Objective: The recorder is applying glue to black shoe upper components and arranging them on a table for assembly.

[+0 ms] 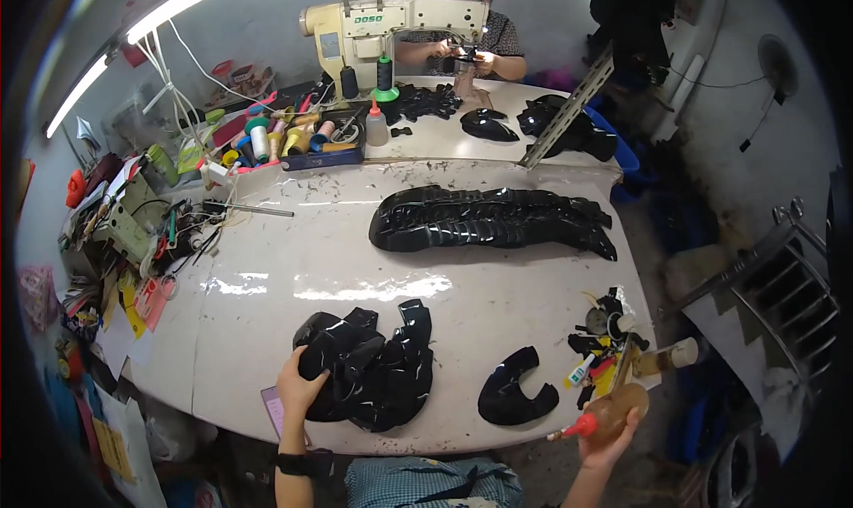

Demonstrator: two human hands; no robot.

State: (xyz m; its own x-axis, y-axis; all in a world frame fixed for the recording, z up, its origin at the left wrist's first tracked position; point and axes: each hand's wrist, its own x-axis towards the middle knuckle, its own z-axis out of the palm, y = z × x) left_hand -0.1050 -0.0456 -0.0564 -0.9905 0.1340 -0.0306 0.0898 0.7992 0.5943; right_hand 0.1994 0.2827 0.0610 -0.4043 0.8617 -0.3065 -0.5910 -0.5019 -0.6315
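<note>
My left hand (299, 388) grips the edge of a glossy black patent piece, its thumb on top, at the left side of a loose pile of black patent pieces (386, 375). At the table's near right edge my right hand (609, 444) is wrapped round a squeeze bottle (620, 410) of amber liquid, tilted with its red nozzle toward the left. A curved black patent piece (505, 400) lies on the table between the pile and the bottle. Farther back stretches a long overlapping row of black patent pieces (489, 219). A phone (273, 408) lies partly under my left forearm.
Small tools and tubes (600, 352) crowd the right edge, beside a jar (671, 355). Clutter (133, 219) fills the left side. Behind stand a thread tray (324, 159) and a sewing machine (400, 17), where another person (511, 59) works. A slanted metal post (569, 108) rises at the back right.
</note>
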